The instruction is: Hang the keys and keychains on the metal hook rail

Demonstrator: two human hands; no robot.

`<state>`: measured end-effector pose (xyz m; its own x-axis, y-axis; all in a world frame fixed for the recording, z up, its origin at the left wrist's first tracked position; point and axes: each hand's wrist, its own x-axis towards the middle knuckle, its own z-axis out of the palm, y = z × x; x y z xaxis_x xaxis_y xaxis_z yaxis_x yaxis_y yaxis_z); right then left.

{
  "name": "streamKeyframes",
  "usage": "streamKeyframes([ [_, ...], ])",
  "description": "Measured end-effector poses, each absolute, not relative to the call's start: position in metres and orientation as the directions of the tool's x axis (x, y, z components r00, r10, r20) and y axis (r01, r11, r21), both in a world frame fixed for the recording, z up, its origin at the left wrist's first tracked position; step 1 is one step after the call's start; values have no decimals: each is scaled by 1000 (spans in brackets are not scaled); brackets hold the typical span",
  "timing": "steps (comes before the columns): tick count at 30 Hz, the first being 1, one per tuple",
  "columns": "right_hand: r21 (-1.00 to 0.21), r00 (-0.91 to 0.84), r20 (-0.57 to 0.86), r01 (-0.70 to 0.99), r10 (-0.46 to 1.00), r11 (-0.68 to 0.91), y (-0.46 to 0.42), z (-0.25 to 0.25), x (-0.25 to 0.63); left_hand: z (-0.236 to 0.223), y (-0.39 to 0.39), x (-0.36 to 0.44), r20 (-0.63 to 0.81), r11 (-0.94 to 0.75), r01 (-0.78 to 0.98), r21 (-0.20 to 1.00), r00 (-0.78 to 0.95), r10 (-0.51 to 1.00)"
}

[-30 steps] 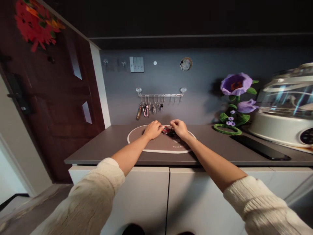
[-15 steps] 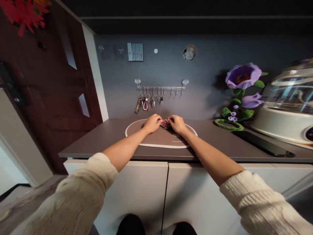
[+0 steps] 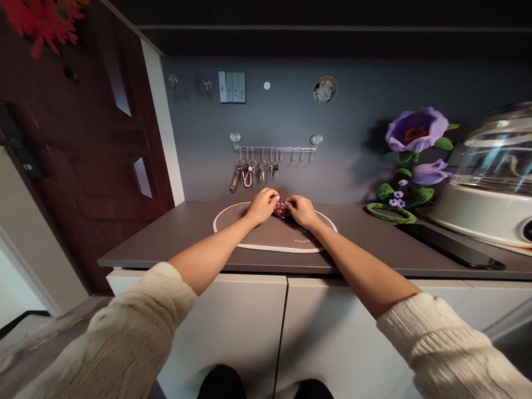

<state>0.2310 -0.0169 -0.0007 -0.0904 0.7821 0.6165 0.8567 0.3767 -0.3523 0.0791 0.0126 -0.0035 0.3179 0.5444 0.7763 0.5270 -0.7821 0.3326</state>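
Note:
Over the brown oval mat (image 3: pixel 266 235), my left hand (image 3: pixel 263 205) is closed in a pinch on a thin red cord (image 3: pixel 280 203), which hangs down from its fingertips. My right hand (image 3: pixel 302 210) is just across from it, its thumb and fingers pinched together; what they hold, if anything, is too small to make out. Between and below both hands, a small clump of red and dark shiny pieces (image 3: pixel 283 212) lies on the mat, partly hidden by my fingers. A few centimetres separate the fingertips.
Several keys (image 3: pixel 249 173) hang from a clear hook rail (image 3: pixel 275 148) on the wall behind. To the right on the counter (image 3: pixel 166 233) are a black phone (image 3: pixel 451 246), a purple fabric flower (image 3: pixel 417 131) with a green ring base, and a white appliance (image 3: pixel 477 213) with a clear lid.
My left hand has risen slightly, drawing the red cord upward from the clump. My right hand has come closer to the clump and stays pinched. The camera has tilted downward.

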Motion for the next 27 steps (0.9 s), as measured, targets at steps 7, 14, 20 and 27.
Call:
streamKeyframes([
  [7,-474,-92,597,761,797,443,-20,1,227,-1,10,79,808,-805,507,308,307,502],
  [14,-778,-196,468,372,862,507,-16,-1,223,2,7,78,836,-807,523,273,286,468],
  [20,-914,-280,370,61,886,401,-20,-2,219,3,5,78,841,-809,524,269,282,462],
  [27,-931,-299,357,-40,885,363,-17,-4,221,4,9,75,864,-806,520,284,225,450],
])
